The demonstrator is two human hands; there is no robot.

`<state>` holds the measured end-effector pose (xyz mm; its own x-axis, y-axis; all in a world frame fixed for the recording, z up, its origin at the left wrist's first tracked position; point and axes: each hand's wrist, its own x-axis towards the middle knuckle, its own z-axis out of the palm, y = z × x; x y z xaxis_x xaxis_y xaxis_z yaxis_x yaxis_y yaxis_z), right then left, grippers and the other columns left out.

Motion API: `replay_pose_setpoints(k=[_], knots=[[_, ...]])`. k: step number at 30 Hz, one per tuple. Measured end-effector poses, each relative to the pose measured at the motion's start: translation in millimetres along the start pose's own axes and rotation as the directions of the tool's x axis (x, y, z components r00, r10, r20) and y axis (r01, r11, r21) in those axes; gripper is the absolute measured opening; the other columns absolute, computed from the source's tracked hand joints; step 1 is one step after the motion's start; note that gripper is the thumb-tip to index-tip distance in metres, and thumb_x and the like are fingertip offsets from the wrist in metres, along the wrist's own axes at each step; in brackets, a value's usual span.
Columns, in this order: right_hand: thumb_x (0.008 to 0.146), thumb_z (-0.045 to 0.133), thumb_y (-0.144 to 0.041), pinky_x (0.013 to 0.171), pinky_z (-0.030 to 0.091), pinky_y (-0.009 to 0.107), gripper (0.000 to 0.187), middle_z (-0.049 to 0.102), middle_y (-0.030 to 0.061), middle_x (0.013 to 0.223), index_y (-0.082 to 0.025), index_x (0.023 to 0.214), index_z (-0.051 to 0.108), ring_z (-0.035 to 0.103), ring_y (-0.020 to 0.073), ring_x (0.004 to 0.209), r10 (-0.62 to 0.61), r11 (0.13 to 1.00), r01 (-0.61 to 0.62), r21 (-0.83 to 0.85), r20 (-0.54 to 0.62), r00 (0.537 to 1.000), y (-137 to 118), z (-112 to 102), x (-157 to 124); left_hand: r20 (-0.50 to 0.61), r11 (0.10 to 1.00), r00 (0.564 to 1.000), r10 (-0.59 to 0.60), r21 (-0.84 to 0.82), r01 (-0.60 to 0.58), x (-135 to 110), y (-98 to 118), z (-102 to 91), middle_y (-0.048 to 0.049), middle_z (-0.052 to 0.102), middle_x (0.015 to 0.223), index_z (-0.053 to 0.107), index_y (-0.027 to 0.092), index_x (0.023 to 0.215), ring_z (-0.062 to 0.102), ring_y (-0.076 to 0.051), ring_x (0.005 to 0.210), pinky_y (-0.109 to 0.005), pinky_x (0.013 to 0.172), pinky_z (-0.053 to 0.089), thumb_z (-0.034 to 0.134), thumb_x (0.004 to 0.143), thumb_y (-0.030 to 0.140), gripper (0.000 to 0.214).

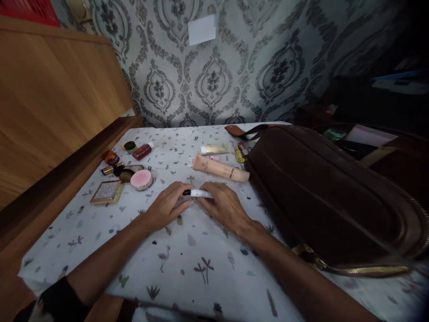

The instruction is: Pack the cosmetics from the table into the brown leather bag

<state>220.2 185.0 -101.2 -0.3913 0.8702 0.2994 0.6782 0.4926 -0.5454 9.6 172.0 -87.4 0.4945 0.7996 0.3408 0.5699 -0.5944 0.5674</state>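
Observation:
A small white tube with a black cap (200,193) lies level between my two hands, over the middle of the cloth. The thumb and fingers of my left hand (167,205) close round its black cap end. My right hand (227,206) grips the white body, and its fingers cover the far end. Just beyond my right hand rests a large peach-coloured tube (221,169). Behind that are a cream tube with a white cap (215,149) and a small yellow bottle (239,153). Left of my left hand sits a round pink compact (141,180).
A big brown leather bag (321,192) fills the table's right side, its strap (241,131) lying at the back. At left are a glittery square palette (106,192), a red bottle (143,151), a dark-lidded jar (130,146) and an amber item (110,157). A wooden panel (63,85) borders the left.

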Motion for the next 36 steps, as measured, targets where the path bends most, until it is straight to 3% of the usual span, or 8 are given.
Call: replay_pose_setpoints(k=[4, 8, 13, 17, 22, 25, 29, 36], knots=[[0.091, 0.059, -0.029, 0.065, 0.034, 0.029, 0.012, 0.065, 0.0022, 0.075, -0.021, 0.083, 0.06, 0.058, 0.0192, 0.071, 0.031, 0.997, -0.036, 0.073, 0.062, 0.998, -2, -2, -1, -0.028, 0.994, 0.997, -0.077, -0.084, 0.074, -2, -2, 1.8, -0.0046, 0.065, 0.101, 0.055, 0.022, 0.122, 0.06, -0.018, 0.088, -0.029, 0.079, 0.049, 0.054, 0.098, 0.039, 0.03], [0.096, 0.052, -0.043, 0.06, 0.036, 0.027, 0.026, 0.057, -0.0014, 0.068, -0.021, 0.082, 0.057, 0.051, 0.0155, 0.061, 0.051, 0.913, -0.054, 0.405, 0.019, 0.999, -9, -1, -2, 0.009, 0.887, 0.971, -0.239, -0.405, 0.222, 1, 2, 6.4, -0.0042, 0.063, 0.101, 0.044, 0.023, 0.131, 0.062, -0.018, 0.091, -0.027, 0.074, 0.05, 0.06, 0.093, 0.044, 0.046], [0.092, 0.058, -0.055, 0.079, 0.049, 0.031, 0.034, 0.067, 0.0031, 0.092, -0.022, 0.098, 0.067, 0.062, 0.02, 0.09, 0.215, 0.503, -0.091, 0.859, -0.023, 0.976, -23, 9, 0, 0.075, 0.806, 0.964, -0.253, -0.536, 0.253, 6, 9, 12.5, -0.01, 0.06, 0.122, 0.049, 0.023, 0.122, 0.059, -0.023, 0.113, -0.032, 0.086, 0.051, 0.065, 0.089, 0.042, 0.041], [0.086, 0.062, -0.064, 0.088, 0.049, 0.035, 0.049, 0.07, 0.0047, 0.097, -0.024, 0.114, 0.069, 0.063, 0.0236, 0.104, 0.297, 0.263, -0.153, 0.952, 0.071, 0.952, -30, 17, -1, 0.064, 0.833, 0.972, -0.226, -0.504, 0.227, 4, 10, 17.1, -0.0081, 0.063, 0.121, 0.05, 0.023, 0.119, 0.06, -0.023, 0.11, -0.034, 0.087, 0.051, 0.066, 0.089, 0.044, 0.04], [0.082, 0.066, -0.065, 0.081, 0.048, 0.031, 0.046, 0.067, 0.0028, 0.093, -0.024, 0.103, 0.071, 0.06, 0.0197, 0.093, 0.328, 0.322, -0.14, 0.936, 0.028, 0.944, -27, 10, 1, 0.006, 0.857, 0.954, -0.299, -0.437, 0.272, 4, 8, 16.9, -0.0005, 0.066, 0.093, 0.052, 0.022, 0.108, 0.063, -0.016, 0.076, -0.026, 0.065, 0.048, 0.059, 0.092, 0.042, 0.026], [0.078, 0.069, -0.066, 0.058, 0.04, 0.024, 0.045, 0.06, -0.0002, 0.078, -0.022, 0.088, 0.065, 0.052, 0.0135, 0.069, 0.408, 0.326, -0.109, 0.939, -0.035, 0.913, -18, -2, 6, -0.06, 0.894, 0.936, -0.346, -0.325, 0.309, 4, 7, 13.8, 0.0034, 0.062, 0.081, 0.053, 0.023, 0.106, 0.056, -0.012, 0.061, -0.023, 0.054, 0.042, 0.058, 0.09, 0.04, 0.024], [0.071, 0.073, -0.067, 0.044, 0.022, 0.022, 0.049, 0.048, -0.0059, 0.059, -0.021, 0.08, 0.057, 0.033, 0.0084, 0.049, 0.446, 0.299, -0.129, 0.945, -0.02, 0.895, -9, -14, 12, -0.114, 0.947, 0.947, -0.302, -0.149, 0.284, 3, 6, 11.8, 0.0046, 0.061, 0.077, 0.055, 0.023, 0.104, 0.052, -0.012, 0.059, -0.023, 0.054, 0.038, 0.056, 0.09, 0.038, 0.021], [0.07, 0.076, -0.06, 0.045, 0.021, 0.023, 0.045, 0.04, -0.0083, 0.054, -0.023, 0.072, 0.05, 0.028, 0.0083, 0.048, 0.432, 0.394, -0.127, 0.91, -0.062, 0.9, -2, -11, 13, -0.072, 0.97, 0.967, -0.244, -0.043, 0.241, -1, 5, 11.2, 0.0066, 0.056, 0.069, 0.055, 0.024, 0.1, 0.048, -0.011, 0.055, -0.024, 0.054, 0.035, 0.051, 0.095, 0.039, 0.016]])
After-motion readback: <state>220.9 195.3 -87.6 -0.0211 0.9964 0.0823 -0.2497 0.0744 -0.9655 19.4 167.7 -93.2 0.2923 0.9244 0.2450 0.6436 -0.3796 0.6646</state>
